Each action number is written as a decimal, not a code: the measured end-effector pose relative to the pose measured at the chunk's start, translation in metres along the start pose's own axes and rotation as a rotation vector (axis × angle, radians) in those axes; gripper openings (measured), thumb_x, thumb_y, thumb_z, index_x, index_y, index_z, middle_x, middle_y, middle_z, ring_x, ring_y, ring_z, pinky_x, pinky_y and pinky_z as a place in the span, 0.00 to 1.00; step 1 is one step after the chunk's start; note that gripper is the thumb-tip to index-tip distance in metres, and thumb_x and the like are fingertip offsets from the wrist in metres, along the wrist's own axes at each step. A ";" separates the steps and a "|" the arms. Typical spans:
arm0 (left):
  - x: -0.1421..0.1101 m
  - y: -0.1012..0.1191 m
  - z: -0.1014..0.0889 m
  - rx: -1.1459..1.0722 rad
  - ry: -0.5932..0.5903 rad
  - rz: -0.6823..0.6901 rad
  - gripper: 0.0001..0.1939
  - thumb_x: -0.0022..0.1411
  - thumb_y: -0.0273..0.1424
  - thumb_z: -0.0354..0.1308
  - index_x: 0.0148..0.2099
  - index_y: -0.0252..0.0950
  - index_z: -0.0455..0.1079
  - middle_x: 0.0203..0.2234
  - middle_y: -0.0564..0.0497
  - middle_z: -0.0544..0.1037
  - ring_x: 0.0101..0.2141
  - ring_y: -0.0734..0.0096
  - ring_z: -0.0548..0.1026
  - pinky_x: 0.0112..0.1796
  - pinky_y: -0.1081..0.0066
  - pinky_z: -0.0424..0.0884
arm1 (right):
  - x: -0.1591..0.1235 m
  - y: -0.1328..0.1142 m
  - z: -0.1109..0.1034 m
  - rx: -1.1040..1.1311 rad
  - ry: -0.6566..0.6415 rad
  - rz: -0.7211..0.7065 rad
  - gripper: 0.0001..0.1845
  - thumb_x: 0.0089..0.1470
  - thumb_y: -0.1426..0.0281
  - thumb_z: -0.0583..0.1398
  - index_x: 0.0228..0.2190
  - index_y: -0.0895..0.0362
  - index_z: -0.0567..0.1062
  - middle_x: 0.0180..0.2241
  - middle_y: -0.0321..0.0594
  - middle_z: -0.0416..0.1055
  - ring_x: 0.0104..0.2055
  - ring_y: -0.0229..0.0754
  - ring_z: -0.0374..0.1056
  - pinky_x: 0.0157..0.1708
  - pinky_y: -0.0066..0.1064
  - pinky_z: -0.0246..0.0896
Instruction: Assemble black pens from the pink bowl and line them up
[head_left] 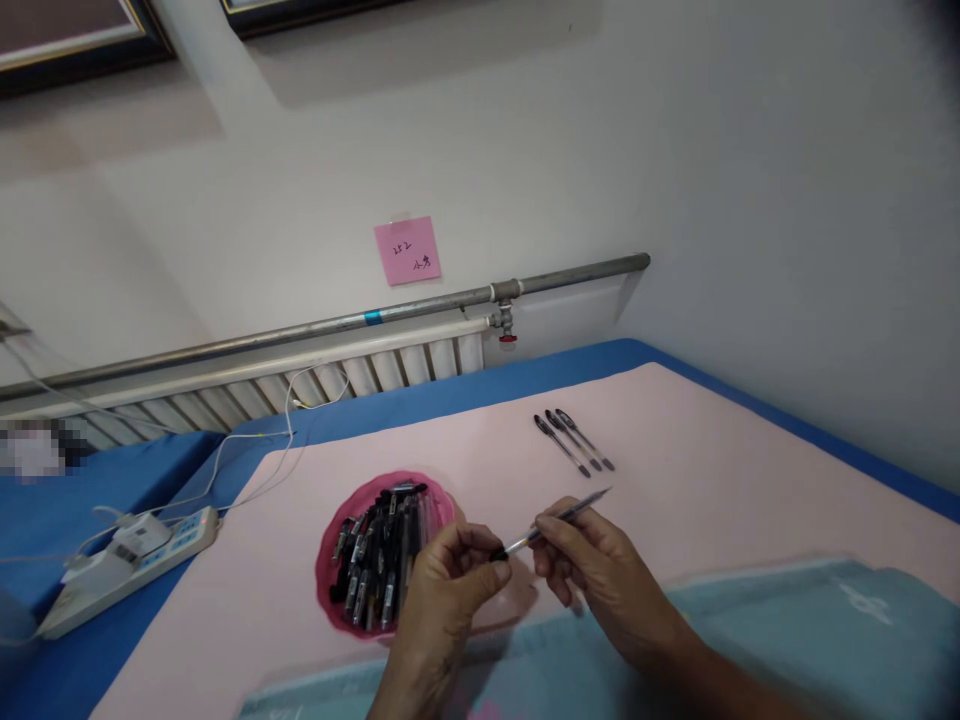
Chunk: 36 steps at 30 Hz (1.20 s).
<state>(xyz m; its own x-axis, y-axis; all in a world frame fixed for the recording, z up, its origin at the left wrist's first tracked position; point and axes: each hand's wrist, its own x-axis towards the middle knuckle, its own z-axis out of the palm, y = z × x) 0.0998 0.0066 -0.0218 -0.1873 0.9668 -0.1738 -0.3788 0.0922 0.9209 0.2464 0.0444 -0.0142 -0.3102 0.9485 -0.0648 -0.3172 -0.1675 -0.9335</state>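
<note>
My right hand (592, 572) pinches the barrel of a clear ballpoint pen (570, 515) that points up and to the right. My left hand (450, 590) is closed in a pinch on the pen's dark cap (499, 552) at its near end. Both hands hover over the pink mat (712, 480), just right of a pink dish (334, 565) piled with several black-capped pens (379, 560). Three capped pens (574, 442) lie side by side on the mat beyond my hands.
A white power strip (127, 565) with a plugged charger and cables sits on the blue cover at the left. A radiator and steel pipe (337, 322) run along the wall behind. A light blue cloth (787, 630) covers the near edge.
</note>
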 end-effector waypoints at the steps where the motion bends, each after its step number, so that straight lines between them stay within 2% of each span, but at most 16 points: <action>1: 0.000 -0.001 0.000 -0.011 0.022 0.001 0.18 0.35 0.29 0.70 0.31 0.33 0.70 0.24 0.55 0.74 0.25 0.79 0.71 0.27 0.78 0.66 | 0.000 0.000 0.000 0.013 0.009 0.002 0.14 0.47 0.60 0.63 0.22 0.57 0.68 0.15 0.31 0.67 0.14 0.31 0.58 0.12 0.23 0.49; 3: 0.000 -0.001 0.001 -0.017 0.020 -0.045 0.19 0.39 0.36 0.69 0.34 0.33 0.69 0.24 0.54 0.74 0.23 0.78 0.71 0.24 0.77 0.66 | 0.001 0.000 0.000 0.027 0.020 -0.003 0.14 0.47 0.60 0.63 0.22 0.57 0.68 0.15 0.31 0.67 0.15 0.31 0.59 0.12 0.23 0.50; 5: -0.001 -0.002 0.003 0.015 -0.045 -0.145 0.20 0.46 0.45 0.62 0.31 0.31 0.68 0.19 0.53 0.72 0.17 0.77 0.69 0.18 0.77 0.63 | 0.002 0.000 -0.001 0.016 0.017 -0.016 0.14 0.48 0.60 0.63 0.23 0.57 0.69 0.15 0.31 0.68 0.15 0.31 0.59 0.13 0.23 0.50; 8: -0.005 -0.002 0.005 0.083 -0.133 -0.240 0.25 0.52 0.50 0.53 0.26 0.30 0.66 0.13 0.52 0.69 0.11 0.78 0.64 0.13 0.77 0.58 | 0.002 -0.001 -0.002 -0.035 -0.008 -0.035 0.13 0.49 0.61 0.62 0.23 0.57 0.69 0.16 0.31 0.68 0.15 0.31 0.58 0.13 0.23 0.51; 12: -0.006 -0.001 0.006 0.093 -0.159 -0.202 0.22 0.50 0.48 0.57 0.25 0.31 0.65 0.12 0.56 0.67 0.10 0.81 0.61 0.12 0.79 0.56 | 0.000 -0.001 -0.001 -0.056 -0.004 -0.033 0.14 0.48 0.60 0.62 0.23 0.57 0.68 0.16 0.31 0.67 0.15 0.31 0.59 0.14 0.24 0.51; 16: -0.004 0.000 0.002 0.104 -0.164 -0.119 0.16 0.47 0.40 0.63 0.26 0.32 0.65 0.14 0.57 0.69 0.15 0.81 0.65 0.18 0.79 0.60 | 0.001 -0.001 0.000 -0.017 0.010 0.007 0.14 0.47 0.59 0.63 0.22 0.57 0.68 0.15 0.30 0.67 0.14 0.31 0.58 0.13 0.24 0.50; 20: -0.002 0.000 0.001 0.078 -0.096 -0.074 0.18 0.41 0.37 0.67 0.31 0.33 0.67 0.17 0.57 0.69 0.18 0.81 0.66 0.21 0.78 0.63 | 0.001 0.000 0.000 0.002 0.020 0.020 0.14 0.46 0.59 0.63 0.22 0.57 0.68 0.15 0.30 0.67 0.14 0.31 0.57 0.13 0.23 0.49; 23: -0.003 0.000 0.003 0.078 -0.079 -0.135 0.23 0.44 0.47 0.63 0.33 0.32 0.68 0.18 0.55 0.71 0.16 0.79 0.66 0.17 0.78 0.61 | 0.001 -0.001 0.000 -0.014 0.021 0.016 0.15 0.46 0.59 0.63 0.22 0.57 0.68 0.15 0.31 0.66 0.14 0.31 0.57 0.13 0.23 0.49; 26: -0.005 0.001 0.005 0.112 -0.140 -0.222 0.26 0.48 0.52 0.55 0.28 0.30 0.68 0.15 0.52 0.70 0.13 0.79 0.65 0.15 0.77 0.58 | 0.001 -0.001 0.000 -0.038 0.016 0.006 0.15 0.46 0.58 0.63 0.23 0.57 0.68 0.16 0.31 0.67 0.14 0.31 0.57 0.13 0.24 0.50; 30: -0.006 0.001 0.005 0.121 -0.170 -0.221 0.23 0.47 0.50 0.58 0.26 0.31 0.66 0.13 0.55 0.68 0.12 0.80 0.63 0.14 0.78 0.57 | 0.002 0.001 -0.001 -0.027 0.004 0.013 0.15 0.46 0.58 0.63 0.23 0.57 0.68 0.16 0.31 0.67 0.15 0.31 0.58 0.13 0.23 0.51; 36: -0.004 -0.001 0.000 0.162 -0.172 -0.130 0.18 0.51 0.44 0.59 0.26 0.32 0.65 0.15 0.56 0.67 0.14 0.82 0.63 0.17 0.79 0.58 | 0.003 0.003 0.000 0.033 0.012 0.075 0.15 0.45 0.60 0.64 0.23 0.57 0.68 0.16 0.32 0.67 0.17 0.32 0.59 0.13 0.22 0.50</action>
<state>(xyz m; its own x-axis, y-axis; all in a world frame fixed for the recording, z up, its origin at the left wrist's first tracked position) 0.1011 0.0026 -0.0216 0.0154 0.9693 -0.2455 -0.2374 0.2421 0.9408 0.2448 0.0471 -0.0170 -0.3235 0.9360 -0.1384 -0.3232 -0.2468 -0.9136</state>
